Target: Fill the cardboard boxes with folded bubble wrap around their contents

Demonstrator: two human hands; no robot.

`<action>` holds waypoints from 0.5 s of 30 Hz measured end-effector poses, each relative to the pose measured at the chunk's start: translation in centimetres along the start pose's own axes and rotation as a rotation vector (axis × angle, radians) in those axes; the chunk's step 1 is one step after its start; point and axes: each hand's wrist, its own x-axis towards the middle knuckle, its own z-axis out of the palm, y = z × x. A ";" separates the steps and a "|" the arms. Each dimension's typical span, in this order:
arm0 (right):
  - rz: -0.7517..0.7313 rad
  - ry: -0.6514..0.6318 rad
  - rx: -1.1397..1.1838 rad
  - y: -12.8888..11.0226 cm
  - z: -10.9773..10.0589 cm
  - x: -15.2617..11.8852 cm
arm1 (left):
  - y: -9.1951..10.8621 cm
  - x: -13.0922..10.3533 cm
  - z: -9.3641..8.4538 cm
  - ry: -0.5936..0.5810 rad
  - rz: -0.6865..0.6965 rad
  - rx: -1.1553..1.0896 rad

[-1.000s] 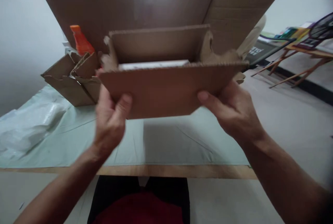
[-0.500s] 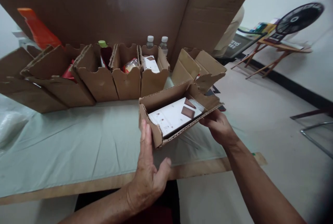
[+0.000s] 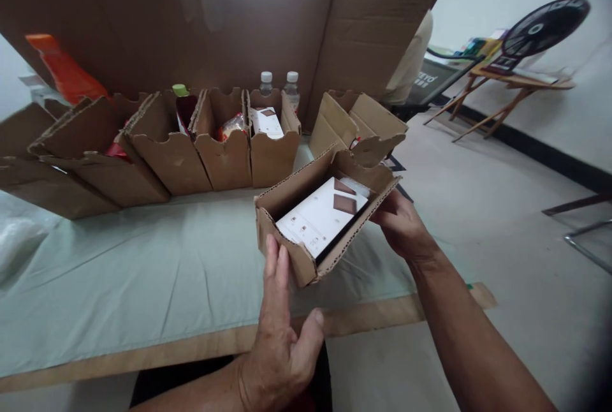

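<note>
An open cardboard box (image 3: 356, 233) is tilted above the cloth-covered table, its near end lower. Inside lies a white package (image 3: 318, 217) with brown pictures, and some clear plastic shows at its far end. My right hand (image 3: 404, 227) grips the box from the right, fingers partly hidden beneath it. Against the near end rest the fingertips of my left hand (image 3: 282, 329), which is open with its thumb apart.
Behind stands a row of cardboard bins (image 3: 179, 163) with packets and another white package (image 3: 268, 122). Two clear bottles (image 3: 291, 88) and an orange bottle (image 3: 71, 74) are behind them. Another bin (image 3: 335, 122) stands right. A fan (image 3: 545, 28) sits on a wooden stand.
The held box has tilted further, its near end dropping slightly towards me. My left hand has moved a little down and right with it. The whole view has shifted slightly.
</note>
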 end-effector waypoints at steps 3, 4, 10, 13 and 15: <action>-0.031 0.159 -0.127 0.0 0.4 -3.2 | -1.4 2.2 -0.6 0.053 -0.012 -0.038; -0.034 0.237 -0.185 0.1 0.9 -4.9 | -2.1 3.5 -0.8 0.063 -0.013 -0.054; -0.040 0.482 -0.288 1.1 5.5 -15.8 | -5.8 13.6 -1.0 0.022 -0.011 -0.048; -0.057 0.545 -0.363 2.1 5.5 -17.2 | -6.6 16.0 0.2 0.089 -0.021 0.030; -0.072 0.553 -0.409 3.0 4.0 -16.3 | -6.5 15.2 1.2 0.113 -0.042 0.046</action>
